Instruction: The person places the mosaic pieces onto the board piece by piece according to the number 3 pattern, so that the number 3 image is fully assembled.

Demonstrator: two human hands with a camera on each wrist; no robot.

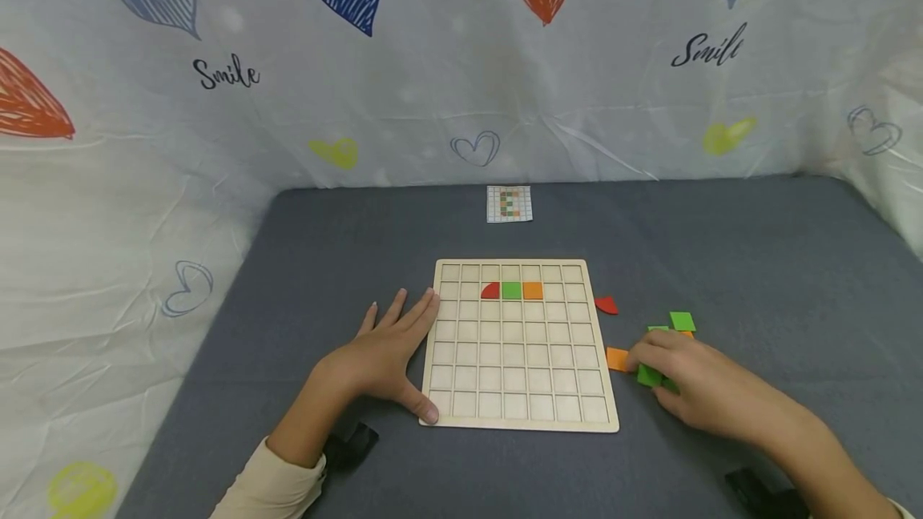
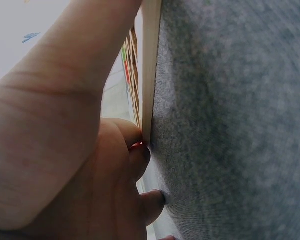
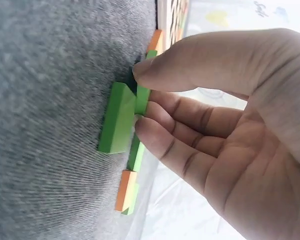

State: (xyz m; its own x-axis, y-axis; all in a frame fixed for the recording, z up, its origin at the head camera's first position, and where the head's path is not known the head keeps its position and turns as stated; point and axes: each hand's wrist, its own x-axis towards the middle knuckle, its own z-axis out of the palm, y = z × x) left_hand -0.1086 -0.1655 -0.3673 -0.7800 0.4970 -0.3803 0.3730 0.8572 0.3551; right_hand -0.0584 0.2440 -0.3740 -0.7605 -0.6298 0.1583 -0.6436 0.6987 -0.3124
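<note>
The green tile nearest the right wrist camera lies on the gray cloth, to the right of the board, with the right hand bent over it and its neighbors. Thumb and fingers curve in with their tips apart, green pieces among them; whether they pinch one I cannot tell. A clean pick-up would call for taking a single tile by two opposite edges, since the pieces are thin and crowded and a neighbor could drag along; lifting straight up first should spare the orange tile next to the fingertips. The green tile looks flat and plain, straight-edged, one face paler than the other. The board is a pale wooden grid whose second row from the far edge holds a red quarter-round, a green square and an orange square side by side. The left hand has straight fingers at the board's left edge, thumb spread to the near corner, which should steady it well. Beyond lies a small picture card.
</note>
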